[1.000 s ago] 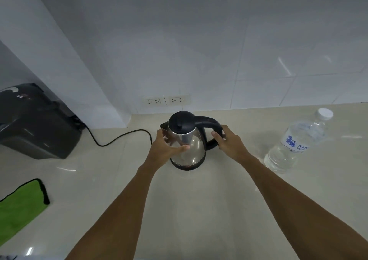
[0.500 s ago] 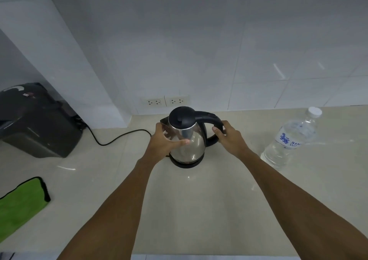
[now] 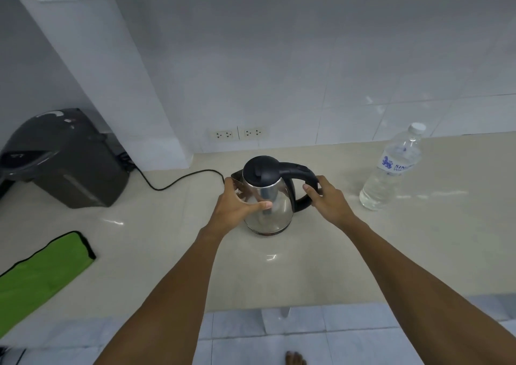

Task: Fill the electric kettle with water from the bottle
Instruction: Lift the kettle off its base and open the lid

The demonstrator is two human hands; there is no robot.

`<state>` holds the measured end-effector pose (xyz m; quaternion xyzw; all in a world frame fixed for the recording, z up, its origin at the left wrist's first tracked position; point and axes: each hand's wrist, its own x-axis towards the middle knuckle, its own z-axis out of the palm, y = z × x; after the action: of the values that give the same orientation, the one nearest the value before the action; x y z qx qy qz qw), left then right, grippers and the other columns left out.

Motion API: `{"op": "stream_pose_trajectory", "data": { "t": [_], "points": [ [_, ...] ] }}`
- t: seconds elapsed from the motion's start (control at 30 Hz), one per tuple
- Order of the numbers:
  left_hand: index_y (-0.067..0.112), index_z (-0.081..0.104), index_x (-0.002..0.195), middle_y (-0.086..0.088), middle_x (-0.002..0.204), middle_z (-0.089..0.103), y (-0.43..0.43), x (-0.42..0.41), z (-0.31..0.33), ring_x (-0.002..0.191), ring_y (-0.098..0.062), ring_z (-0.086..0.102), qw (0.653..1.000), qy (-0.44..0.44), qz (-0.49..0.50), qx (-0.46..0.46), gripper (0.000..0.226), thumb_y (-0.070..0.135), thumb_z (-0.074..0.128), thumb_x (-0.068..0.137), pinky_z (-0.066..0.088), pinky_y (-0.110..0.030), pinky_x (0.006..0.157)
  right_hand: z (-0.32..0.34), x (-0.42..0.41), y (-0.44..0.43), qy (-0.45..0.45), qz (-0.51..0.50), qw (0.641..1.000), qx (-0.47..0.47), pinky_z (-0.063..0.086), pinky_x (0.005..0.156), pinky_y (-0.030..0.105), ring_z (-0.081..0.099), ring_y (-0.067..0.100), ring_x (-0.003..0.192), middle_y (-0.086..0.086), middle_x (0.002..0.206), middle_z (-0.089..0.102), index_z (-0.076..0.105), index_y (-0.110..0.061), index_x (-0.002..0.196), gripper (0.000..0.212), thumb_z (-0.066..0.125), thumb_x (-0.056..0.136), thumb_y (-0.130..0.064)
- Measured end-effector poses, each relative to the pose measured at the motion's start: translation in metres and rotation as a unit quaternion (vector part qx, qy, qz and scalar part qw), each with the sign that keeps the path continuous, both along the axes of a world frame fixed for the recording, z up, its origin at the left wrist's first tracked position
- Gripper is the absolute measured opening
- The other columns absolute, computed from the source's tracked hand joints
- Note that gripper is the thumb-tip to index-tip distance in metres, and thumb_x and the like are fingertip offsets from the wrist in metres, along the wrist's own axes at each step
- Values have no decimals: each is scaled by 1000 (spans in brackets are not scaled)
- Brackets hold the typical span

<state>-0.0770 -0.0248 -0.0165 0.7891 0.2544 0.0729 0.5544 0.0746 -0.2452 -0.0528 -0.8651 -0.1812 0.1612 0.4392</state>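
Note:
A steel electric kettle (image 3: 275, 211) with a black lid and black handle stands on the pale counter (image 3: 173, 241), lid down. My left hand (image 3: 237, 207) wraps the kettle's steel body near the spout. My right hand (image 3: 329, 201) grips the black handle on the kettle's right side. A clear plastic water bottle (image 3: 391, 169) with a white cap and blue label stands upright to the right, apart from both hands, with its cap on.
A dark grey appliance (image 3: 61, 158) sits at the far left with a black cord (image 3: 173, 183) running along the counter toward the kettle. A green cloth (image 3: 42, 275) lies at the left front edge. Two wall sockets (image 3: 238, 134) are behind the kettle. The counter's front edge (image 3: 279, 306) is near.
The view has pulled back and tilted down, showing the counter's front edge and the floor. Both hands keep the same hold on the kettle, which stays in place.

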Motion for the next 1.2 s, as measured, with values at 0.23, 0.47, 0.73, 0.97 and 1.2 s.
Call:
{"op": "stream_pose_trajectory", "data": {
  "t": [0.23,0.47,0.73,0.97,1.2],
  "points": [
    [26,41,140,9,134,58,-9,-54,-22,129,-15,56,1000,17,-1,-14,96,39,103,68,47,-29,99,-18,-57,-9,20,-6,1000,-10,53,95,44,69,29,99,8,109,68,50,-28,130,40,49,100,-53],
    [23,42,139,3,136,60,-16,-79,-43,128,-15,56,999,33,-1,-21,94,36,103,68,47,-27,98,-31,-86,-16,36,-3,999,-32,53,95,43,70,29,99,8,109,68,49,-26,129,40,49,100,-54],
    [23,41,141,0,141,59,-18,-76,-51,130,-20,59,999,30,9,-7,99,36,104,66,55,-38,108,-32,-88,-14,47,-16,998,-36,53,98,48,68,29,102,8,109,66,48,-26,130,38,50,101,-51],
    [22,42,140,-2,142,60,-19,-72,-55,130,-22,61,999,28,15,14,101,41,104,63,56,-43,109,-30,-88,-11,62,-29,997,-29,53,100,49,66,29,107,7,111,65,48,-25,131,37,50,102,-47],
    [27,41,137,5,136,59,-20,-73,-63,126,-19,63,1000,14,17,10,100,46,103,62,58,-41,105,-4,-86,-3,82,-39,994,-60,44,87,34,61,28,112,9,122,63,49,-18,133,34,53,101,-28]
  ]
}}
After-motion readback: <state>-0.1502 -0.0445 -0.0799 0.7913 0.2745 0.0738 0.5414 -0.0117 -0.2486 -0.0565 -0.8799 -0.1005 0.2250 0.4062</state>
